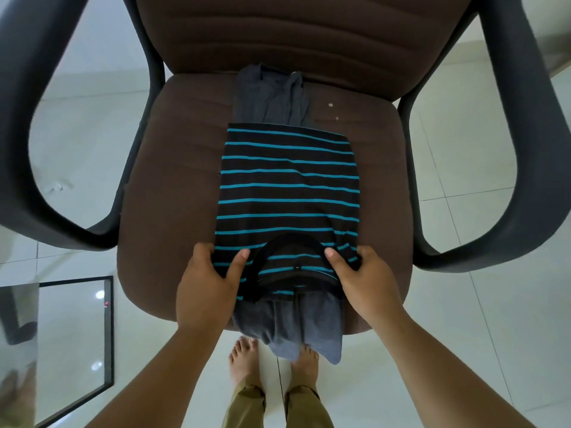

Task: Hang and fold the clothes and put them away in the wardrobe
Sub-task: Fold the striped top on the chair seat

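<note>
A black T-shirt with teal stripes (289, 186) lies folded into a long strip on the brown chair seat (160, 193), collar end toward me. My left hand (205, 285) grips its near left corner, thumb on top beside the collar. My right hand (361, 279) grips the near right corner the same way. Beneath it lies a grey garment (268, 97), showing past the far end and hanging over the seat's front edge (290, 332).
The chair has a brown backrest (309, 35) and dark plastic armrests on the left (40, 125) and right (525, 149). White tiled floor surrounds it. A black-framed mirror (74, 344) sits on the floor at lower left. My bare feet (272, 362) stand below the seat's front.
</note>
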